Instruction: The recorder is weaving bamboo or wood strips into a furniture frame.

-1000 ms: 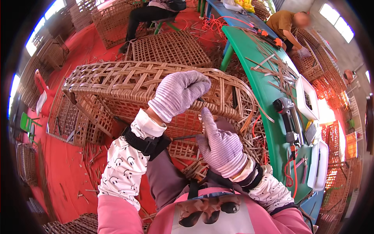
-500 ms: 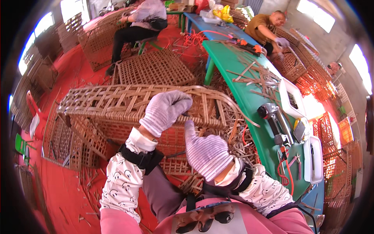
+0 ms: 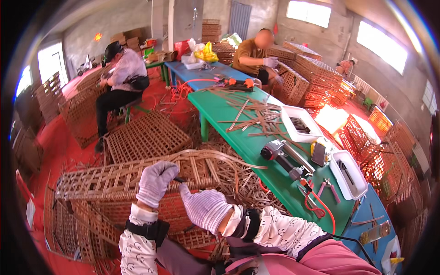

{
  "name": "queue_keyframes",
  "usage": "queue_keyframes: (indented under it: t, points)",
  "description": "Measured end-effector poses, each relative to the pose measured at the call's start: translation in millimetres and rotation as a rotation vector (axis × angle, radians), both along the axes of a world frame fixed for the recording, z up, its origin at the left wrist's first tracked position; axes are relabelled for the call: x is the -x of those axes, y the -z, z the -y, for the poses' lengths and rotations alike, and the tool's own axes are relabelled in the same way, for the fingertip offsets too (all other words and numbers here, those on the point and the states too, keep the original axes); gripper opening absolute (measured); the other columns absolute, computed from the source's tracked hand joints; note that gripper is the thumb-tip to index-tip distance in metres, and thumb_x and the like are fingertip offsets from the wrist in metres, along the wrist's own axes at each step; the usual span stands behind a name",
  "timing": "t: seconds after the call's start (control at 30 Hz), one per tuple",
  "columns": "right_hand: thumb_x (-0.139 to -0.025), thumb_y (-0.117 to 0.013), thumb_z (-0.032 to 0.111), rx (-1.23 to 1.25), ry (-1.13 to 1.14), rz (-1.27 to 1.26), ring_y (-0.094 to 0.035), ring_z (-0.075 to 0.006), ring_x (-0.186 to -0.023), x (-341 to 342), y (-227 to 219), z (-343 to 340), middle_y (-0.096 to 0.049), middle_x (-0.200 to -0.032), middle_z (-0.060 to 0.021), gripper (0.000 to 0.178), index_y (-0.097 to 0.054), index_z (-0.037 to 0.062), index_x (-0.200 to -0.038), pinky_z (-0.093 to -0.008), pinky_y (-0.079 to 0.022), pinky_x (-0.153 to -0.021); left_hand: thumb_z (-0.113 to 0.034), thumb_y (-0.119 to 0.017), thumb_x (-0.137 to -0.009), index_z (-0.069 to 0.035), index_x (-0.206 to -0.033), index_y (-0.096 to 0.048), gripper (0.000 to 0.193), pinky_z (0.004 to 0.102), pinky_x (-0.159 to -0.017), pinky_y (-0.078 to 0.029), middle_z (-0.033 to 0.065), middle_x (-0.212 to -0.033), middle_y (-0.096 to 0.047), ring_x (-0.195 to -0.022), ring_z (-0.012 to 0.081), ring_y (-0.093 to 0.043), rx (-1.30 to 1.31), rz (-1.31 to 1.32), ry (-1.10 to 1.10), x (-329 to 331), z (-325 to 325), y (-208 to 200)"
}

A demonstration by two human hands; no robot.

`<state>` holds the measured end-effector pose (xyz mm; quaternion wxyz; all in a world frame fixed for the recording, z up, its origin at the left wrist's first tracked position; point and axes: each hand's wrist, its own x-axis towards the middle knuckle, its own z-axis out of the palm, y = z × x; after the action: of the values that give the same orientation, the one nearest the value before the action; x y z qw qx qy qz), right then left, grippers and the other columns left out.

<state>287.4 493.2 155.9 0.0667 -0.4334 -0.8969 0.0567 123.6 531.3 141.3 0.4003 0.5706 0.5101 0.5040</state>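
A brown woven basket lies in front of me, its long lattice side facing up. My left hand, in a striped pale glove, is closed in a pinch at the basket's near edge. A short dark piece shows by its fingertips; what kind it is I cannot make out. Against the same edge, just right of it, one digit of my right hand points up close to that piece. The other fingers of this gloved hand are curled and partly hidden. Loose long strips arc from the basket's far right corner toward the table.
A green table on my right bears a power tool, pliers, cane strips and white trays. Another woven panel lies beyond the basket. Two people work farther off. Cane scraps litter the red floor.
My view has swung up and to the right, so the basket and hands sit lower and farther left. Both hands stay at the same basket edge, in nearly the same pose.
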Motion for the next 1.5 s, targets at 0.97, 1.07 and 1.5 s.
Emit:
queue_keyframes:
  t: [0.97,1.07,1.5]
  points:
    - [-0.083,-0.055,0.026,0.134,-0.040,-0.300,-0.059,-0.0350,-0.055,-138,61,47,-0.061,-0.065,-0.0161,0.032,-0.053,0.0100,-0.111,-0.0434,-0.048,-0.048,-0.001,-0.062,-0.075,0.000,-0.075,-0.060,0.002,0.0274,-0.058,-0.045,0.0080,-0.067,-0.058,-0.061,0.0167,-0.057,-0.346,-0.518,-0.031,-15,69,0]
    - [-0.082,-0.055,0.025,0.172,-0.049,-0.299,-0.060,-0.0352,-0.056,-135,61,51,-0.060,-0.064,-0.0167,0.033,-0.052,0.0101,-0.112,-0.0440,-0.048,-0.049,-0.002,-0.063,-0.074,-0.001,-0.074,-0.060,0.003,0.0280,-0.057,-0.045,0.0085,-0.065,-0.058,-0.060,0.0181,-0.057,-0.365,-0.547,-0.043,-17,72,-1]
    - [-0.082,-0.055,0.023,0.258,-0.099,-0.301,-0.060,-0.0357,-0.056,-132,61,54,-0.060,-0.061,-0.0168,0.030,-0.053,0.0110,-0.109,-0.0447,-0.048,-0.051,-0.008,-0.066,-0.072,-0.004,-0.072,-0.060,0.008,0.0373,-0.059,-0.046,0.0114,-0.066,-0.059,-0.063,0.0307,-0.058,-0.414,-0.570,-0.080,-20,78,-2]
